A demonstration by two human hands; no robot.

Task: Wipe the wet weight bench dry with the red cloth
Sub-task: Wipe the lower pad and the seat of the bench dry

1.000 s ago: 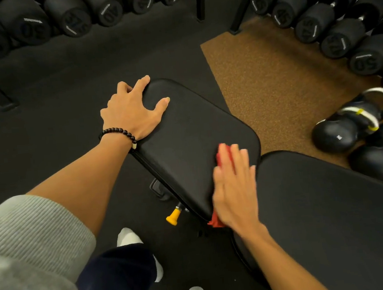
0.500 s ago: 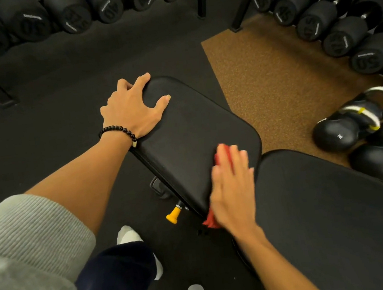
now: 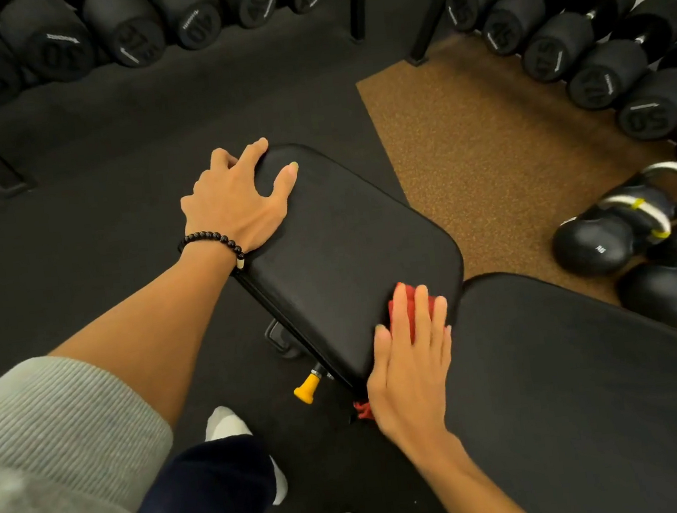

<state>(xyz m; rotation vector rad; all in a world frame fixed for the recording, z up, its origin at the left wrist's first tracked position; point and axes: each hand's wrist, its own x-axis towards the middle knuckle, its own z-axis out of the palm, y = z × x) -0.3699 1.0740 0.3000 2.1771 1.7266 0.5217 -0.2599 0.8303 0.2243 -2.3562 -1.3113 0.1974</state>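
- Head view, taking the seat pad [image 3: 340, 247] of the weight bench as the landmark throughout.
- Bracing the far left corner of the seat pad with the left hand [image 3: 235, 200]: fingers spread wide, fingertips wrapping over the far edge, thumb lying on top, nothing gripped in it. Probably steadying the body and the pad against the push of wiping.
- Pressing the red cloth [image 3: 411, 311] flat onto the near right corner of the seat pad with the right hand [image 3: 411, 365]: fingers straight and close together, palm down, spreading pressure across the fabric rather than pinching it.
- Showing only two bits of the cloth: a fold peeking out beyond and between the fingertips, and a scrap hanging off the near edge of the seat pad below the heel of the hand; the rest hiding under the palm.
- Sitting right beside the gap to the back pad [image 3: 594, 396], just right of the seat pad; apparently working the seam end of the seat.
- Keeping the cloth well apart from the left hand, at the opposite corner of the seat pad.
- Not resolving any wetness on either black surface, so not judging the dry share; the back pad likely needing its own passes.
- Poking out below the near edge of the seat pad: a yellow adjustment knob [image 3: 307, 389].
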